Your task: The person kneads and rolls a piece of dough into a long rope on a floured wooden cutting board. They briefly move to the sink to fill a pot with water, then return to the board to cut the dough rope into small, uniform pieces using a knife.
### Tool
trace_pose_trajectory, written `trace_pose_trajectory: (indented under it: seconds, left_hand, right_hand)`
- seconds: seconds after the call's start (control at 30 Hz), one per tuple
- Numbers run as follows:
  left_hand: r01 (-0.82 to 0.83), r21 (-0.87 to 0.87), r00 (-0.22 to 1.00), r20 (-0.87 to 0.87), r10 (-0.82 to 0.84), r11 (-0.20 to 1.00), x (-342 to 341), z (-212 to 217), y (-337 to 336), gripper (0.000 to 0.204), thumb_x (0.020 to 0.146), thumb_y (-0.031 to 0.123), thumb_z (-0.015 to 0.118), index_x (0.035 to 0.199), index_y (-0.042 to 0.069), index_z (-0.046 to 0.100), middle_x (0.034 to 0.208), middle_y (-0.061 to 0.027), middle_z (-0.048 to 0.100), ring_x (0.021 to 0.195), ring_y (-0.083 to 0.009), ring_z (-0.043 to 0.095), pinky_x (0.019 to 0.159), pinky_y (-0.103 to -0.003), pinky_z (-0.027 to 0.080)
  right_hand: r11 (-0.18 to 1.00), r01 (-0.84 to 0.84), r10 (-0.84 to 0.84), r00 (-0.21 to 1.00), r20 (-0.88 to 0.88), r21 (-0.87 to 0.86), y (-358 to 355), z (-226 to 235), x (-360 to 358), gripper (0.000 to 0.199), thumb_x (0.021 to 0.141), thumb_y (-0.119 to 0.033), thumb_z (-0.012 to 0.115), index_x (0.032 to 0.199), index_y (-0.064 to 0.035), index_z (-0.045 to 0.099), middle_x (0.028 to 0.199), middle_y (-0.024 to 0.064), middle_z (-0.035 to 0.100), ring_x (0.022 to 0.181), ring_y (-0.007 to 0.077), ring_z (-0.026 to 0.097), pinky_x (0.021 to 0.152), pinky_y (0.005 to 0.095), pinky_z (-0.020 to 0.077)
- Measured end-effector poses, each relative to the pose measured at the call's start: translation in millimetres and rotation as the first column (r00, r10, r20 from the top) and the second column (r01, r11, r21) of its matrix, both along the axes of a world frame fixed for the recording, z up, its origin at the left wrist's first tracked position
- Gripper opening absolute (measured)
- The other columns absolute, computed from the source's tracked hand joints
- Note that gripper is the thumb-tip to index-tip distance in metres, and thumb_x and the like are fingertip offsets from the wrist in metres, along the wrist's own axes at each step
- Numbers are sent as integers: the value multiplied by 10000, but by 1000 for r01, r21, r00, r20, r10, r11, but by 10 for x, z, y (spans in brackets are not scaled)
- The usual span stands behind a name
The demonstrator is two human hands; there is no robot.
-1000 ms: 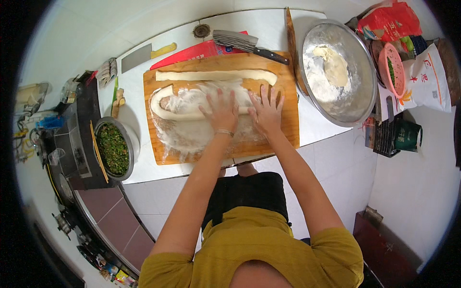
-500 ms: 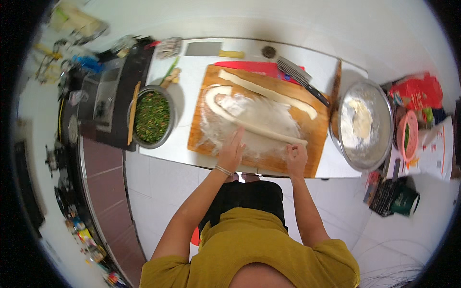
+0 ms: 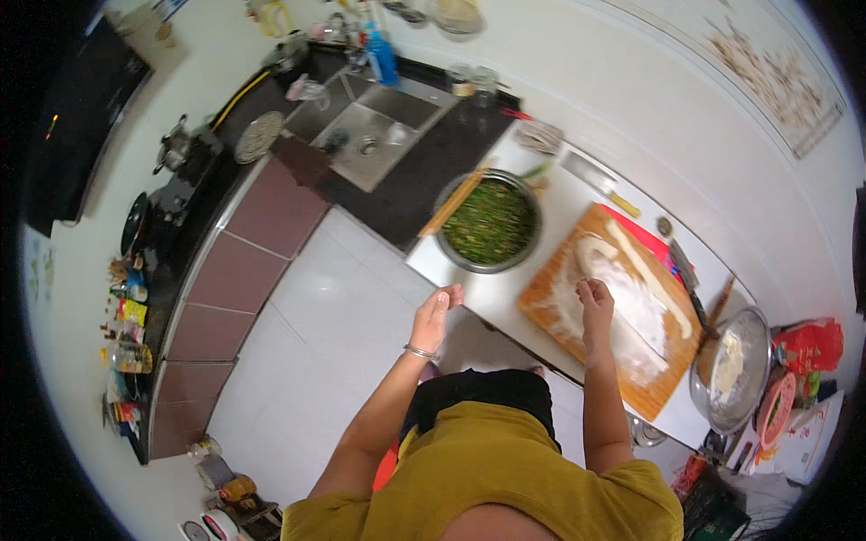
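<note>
Two hands raised at the near edge of the worktop (image 3: 478, 293): left hand (image 3: 437, 316) lifted clear of everything, fingers loosely together and empty, hanging over the floor just off the worktop corner; right hand (image 3: 595, 302) relaxed, fingertips down on the floured wooden board (image 3: 550, 298), gripping nothing. Beyond the right hand, long dough rope (image 3: 645, 270) lying along the far side of the board, curled at its left end, apart from both hands. Left of the board, steel bowl of chopped greens (image 3: 490, 223) with a stick across its rim. Right of the board, wide metal basin of flour (image 3: 731, 370), close to the worktop edge. Farther off, sink (image 3: 365, 135) and dark counter.

Risks, as judged: flour shaken from the lifted left hand onto the tiles, hence a slippery floor; unattended rope drying or sticking to the board; a careless elbow nudging the basin off the edge.
</note>
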State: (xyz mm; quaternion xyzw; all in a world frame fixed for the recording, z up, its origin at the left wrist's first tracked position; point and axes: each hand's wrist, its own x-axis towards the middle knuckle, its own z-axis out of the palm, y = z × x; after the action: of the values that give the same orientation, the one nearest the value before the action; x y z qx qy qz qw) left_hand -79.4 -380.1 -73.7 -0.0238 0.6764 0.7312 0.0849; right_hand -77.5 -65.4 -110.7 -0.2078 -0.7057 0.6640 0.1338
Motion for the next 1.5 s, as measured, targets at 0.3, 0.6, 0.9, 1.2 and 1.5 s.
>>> trace_pose_trajectory:
  seconds: [0.3, 0.6, 0.9, 1.2, 1.5]
  left_hand:
    - [-372, 215, 920, 218, 326, 903, -153, 208, -2484, 423, 968, 366, 392, 1080, -15, 535, 971, -146, 634, 816, -203, 599, 754, -319, 472]
    - [-599, 390, 800, 333, 500, 699, -592, 11, -3836, 350, 968, 316, 372, 999, 7, 533, 884, -131, 625, 729, -196, 561, 661, -312, 447]
    - [-758, 338, 651, 325, 687, 558, -1559, 187, -5249, 302, 933, 315, 430, 978, 42, 552, 838, -90, 621, 698, -175, 547, 655, -300, 444]
    - [-745, 506, 603, 232, 763, 434, -2397, 532, -6546, 303, 933, 316, 444, 974, 38, 557, 845, -93, 618, 698, -166, 548, 655, -291, 454]
    - [-712, 566, 613, 214, 761, 415, -3286, 460, -8463, 316, 937, 325, 450, 983, 35, 568, 840, -91, 630, 688, -183, 558, 639, -308, 460]
  right_hand:
    - [590, -131, 238, 971, 17, -797, -2546, 258, -798, 131, 884, -225, 562, 849, -102, 592, 825, 34, 621, 776, 190, 592, 788, 361, 463]
    - [476, -167, 448, 891, 74, -863, -3914, 213, -1817, 150, 895, -231, 545, 921, -83, 551, 873, 55, 571, 814, 213, 562, 841, 397, 457]
    - [438, -292, 622, 781, 52, -850, -5308, 374, -3397, 147, 874, -214, 578, 918, -76, 557, 879, 63, 575, 805, 207, 567, 805, 387, 483]
    - [408, -776, 844, 521, -125, -481, -7506, 1284, -4965, 149, 809, -178, 665, 786, -111, 534, 753, 5, 580, 710, 111, 556, 696, 276, 475]
    - [359, -873, 886, 208, -414, 330, -10833, 1699, -6230, 286, 722, -162, 722, 782, -34, 473, 723, 57, 580, 668, 158, 571, 624, 320, 452]
